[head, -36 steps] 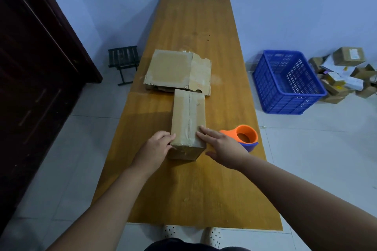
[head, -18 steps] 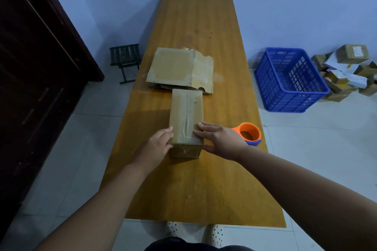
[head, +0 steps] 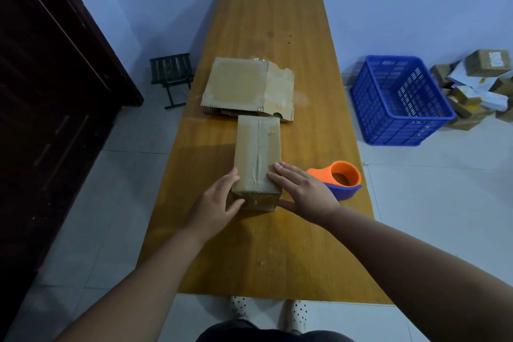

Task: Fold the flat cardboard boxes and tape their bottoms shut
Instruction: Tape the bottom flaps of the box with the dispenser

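Looking down our own arms, we are losing several things from sight. The folded box [head: 256, 153] is lying lengthwise near the middle of the table [head: 272, 22], taped seam up, with its far end and underside facing away from us. The flat cardboard [head: 244, 87] is lying just beyond it. We are not managing to tell whether the two are touching, and the sheets under the top one are showing only as ragged edges. A small red mark on that top sheet is proving too small for us to read. The tape dispenser [head: 340, 179], orange over blue, is sitting just right of the box, with its near left part hiding behind our right hand [head: 304, 191]. On the floor, the pile of parcels [head: 477, 86] beside the blue crate [head: 399, 100] is running off the right edge.

Our left hand [head: 215, 207] is pressing against the box's near left corner, fingers fairly straight up the left wall and thumb lying across the near end face. Our right hand is lying flat on the near right part of the box top, fingers straight and slightly spread. Its thumb is stretching out low by the near right corner, and we are unable to tell whether it is touching box or table.
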`<action>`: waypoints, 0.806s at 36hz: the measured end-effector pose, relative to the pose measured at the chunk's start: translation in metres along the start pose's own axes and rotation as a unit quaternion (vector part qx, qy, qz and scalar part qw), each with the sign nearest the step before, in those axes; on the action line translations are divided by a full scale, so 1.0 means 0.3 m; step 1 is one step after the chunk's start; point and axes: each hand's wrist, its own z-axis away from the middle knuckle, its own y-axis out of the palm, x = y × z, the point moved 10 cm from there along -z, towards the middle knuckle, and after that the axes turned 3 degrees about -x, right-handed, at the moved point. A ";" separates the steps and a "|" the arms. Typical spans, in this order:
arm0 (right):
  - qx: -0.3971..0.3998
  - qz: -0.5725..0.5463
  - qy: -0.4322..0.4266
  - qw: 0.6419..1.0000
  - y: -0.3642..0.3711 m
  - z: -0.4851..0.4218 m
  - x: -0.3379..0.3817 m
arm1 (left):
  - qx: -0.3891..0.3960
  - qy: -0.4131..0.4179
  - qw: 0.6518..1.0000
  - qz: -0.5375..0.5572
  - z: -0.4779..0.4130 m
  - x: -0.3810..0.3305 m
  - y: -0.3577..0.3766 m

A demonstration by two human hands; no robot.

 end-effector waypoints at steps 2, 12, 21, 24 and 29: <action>0.012 -0.014 0.018 1.000 -0.002 0.002 -0.002 | -0.005 -0.033 0.999 0.033 0.003 0.006 -0.004; -0.037 -0.086 0.117 0.989 -0.017 -0.012 -0.027 | -0.050 -0.044 0.997 0.045 -0.033 0.001 -0.040; -0.011 -0.035 0.066 0.997 -0.002 -0.020 -0.023 | -0.027 -0.006 1.000 -0.004 -0.029 -0.002 -0.026; -0.020 -0.020 0.051 0.998 -0.004 -0.019 -0.020 | -0.029 0.005 0.999 -0.016 -0.029 -0.010 -0.022; -0.043 0.002 0.029 0.999 -0.009 -0.018 -0.001 | -0.024 0.030 0.997 -0.063 -0.023 -0.017 -0.008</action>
